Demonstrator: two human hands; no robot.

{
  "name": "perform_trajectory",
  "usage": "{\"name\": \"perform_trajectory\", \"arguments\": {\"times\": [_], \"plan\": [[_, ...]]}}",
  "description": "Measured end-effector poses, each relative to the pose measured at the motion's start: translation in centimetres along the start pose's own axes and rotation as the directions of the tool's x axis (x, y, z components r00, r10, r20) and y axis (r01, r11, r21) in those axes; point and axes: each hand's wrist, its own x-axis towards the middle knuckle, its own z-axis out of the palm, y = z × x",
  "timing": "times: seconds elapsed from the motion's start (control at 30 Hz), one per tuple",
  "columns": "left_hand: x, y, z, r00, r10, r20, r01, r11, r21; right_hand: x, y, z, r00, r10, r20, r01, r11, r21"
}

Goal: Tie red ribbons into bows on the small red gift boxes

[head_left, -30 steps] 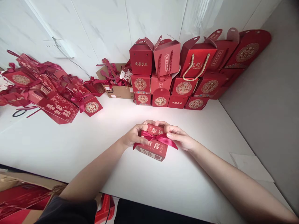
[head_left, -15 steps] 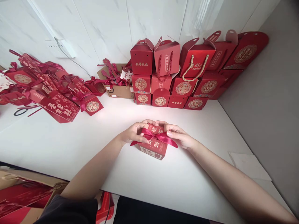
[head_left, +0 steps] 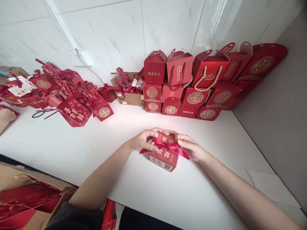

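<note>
A small red gift box (head_left: 165, 158) with gold characters sits on the white table (head_left: 72, 150) in front of me. A dark red ribbon bow (head_left: 168, 147) lies across its top. My left hand (head_left: 144, 140) grips the box's left side, thumb pinching the left ribbon loop. My right hand (head_left: 190, 147) closes on the right side, fingers on the right loop. Both hands are curled around the box and its ribbon.
Stacked red gift boxes and rope-handled bags (head_left: 192, 83) line the back wall. A pile of ribboned red boxes (head_left: 69, 95) lies at the left, beside a cardboard box of ribbons (head_left: 127, 92). Another person's hand (head_left: 6, 116) shows at the far left. White paper (head_left: 271, 188) lies at right.
My hands and the box hold their grip; the view has tilted and shifted, so everything sits slightly lower and to the right. Another person's hand now shows at the left edge.
</note>
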Motion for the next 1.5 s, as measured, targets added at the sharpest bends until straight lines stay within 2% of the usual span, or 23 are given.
{"name": "perform_trajectory", "arguments": {"times": [0.1, 0.17, 0.23, 0.3, 0.37, 0.43, 0.5, 0.57, 0.63, 0.7, 0.77, 0.87, 0.97, 1.13, 1.27, 1.5], "plan": [[0.0, 0.0, 0.0, 1.0, -0.016, -0.014, 0.016, 1.0, -0.007, 0.3, -0.2, 0.2, 1.0, 0.021, 0.001, -0.021, 0.999, 0.033], [-0.1, 0.1, 0.1, 0.999, -0.018, -0.043, 0.017, 1.0, -0.017, 0.6, -0.6, 0.1, 0.998, 0.022, -0.051, -0.019, 0.998, 0.061], [-0.1, 0.4, 0.3, 0.995, -0.027, -0.099, 0.023, 0.999, -0.042, 0.9, -1.2, -0.1, 0.982, 0.013, -0.187, -0.007, 0.999, 0.031], [0.0, 0.8, 0.5, 0.985, -0.026, -0.17, 0.021, 0.999, -0.027, 0.6, -1.8, -0.5, 0.934, 0.014, -0.356, -0.052, 0.994, -0.097], [0.0, 1.4, 0.7, 0.971, 0.019, -0.236, 0.008, 0.993, 0.116, -0.4, -2.3, -0.8, 0.884, 0.015, -0.467, -0.145, 0.959, -0.243], [-0.1, 2.0, 0.7, 0.953, 0.108, -0.281, -0.007, 0.941, 0.339, -1.9, -2.5, -0.6, 0.866, 0.015, -0.5, -0.204, 0.923, -0.326], [-0.2, 2.5, 0.7, 0.933, 0.191, -0.306, -0.007, 0.858, 0.514, -3.3, -2.4, 0.0, 0.867, 0.036, -0.497, -0.231, 0.913, -0.336], [-0.3, 2.9, 0.9, 0.912, 0.247, -0.327, 0.005, 0.791, 0.612, -4.2, -2.2, 0.9, 0.859, 0.08, -0.505, -0.261, 0.918, -0.299], [-0.5, 3.3, 1.2, 0.908, 0.24, -0.344, 0.052, 0.75, 0.66, -4.2, -2.1, 1.8, 0.849, 0.117, -0.514, -0.276, 0.93, -0.243], [-0.7, 3.8, 1.5, 0.916, 0.157, -0.369, 0.131, 0.752, 0.646, -3.6, -2.1, 2.5, 0.854, 0.111, -0.508, -0.244, 0.948, -0.204], [-0.9, 4.1, 1.7, 0.921, 0.04, -0.387, 0.207, 0.793, 0.573, -2.8, -2.2, 2.8, 0.871, 0.053, -0.489, -0.171, 0.965, -0.201], [-1.0, 4.4, 1.5, 0.93, -0.142, -0.339, 0.283, 0.865, 0.415, -2.3, -2.0, 2.8, 0.879, -0.049, -0.475, -0.076, 0.967, -0.241], [-1.0, 4.2, 1.1, 0.923, -0.254, -0.288, 0.342, 0.886, 0.313, -2.7, -1.3, 2.5, 0.869, -0.112, -0.482, -0.039, 0.956, -0.291], [-0.9, 3.0, 0.8, 0.913, -0.282, -0.295, 0.36, 0.897, 0.255, -3.8, -0.6, 2.5, 0.848, -0.184, -0.496, -0.023, 0.924, -0.383], [-0.9, 2.2, 0.6, 0.906, -0.293, -0.306, 0.36, 0.913, 0.191, -4.4, -0.7, 2.8, 0.853, -0.208, -0.478, -0.033, 0.893, -0.448], [-0.5, 2.0, 0.7, 0.923, -0.27, -0.275, 0.31, 0.944, 0.111, -5.5, -1.7, 3.1, 0.871, -0.179, -0.457, -0.089, 0.858, -0.505]]}}
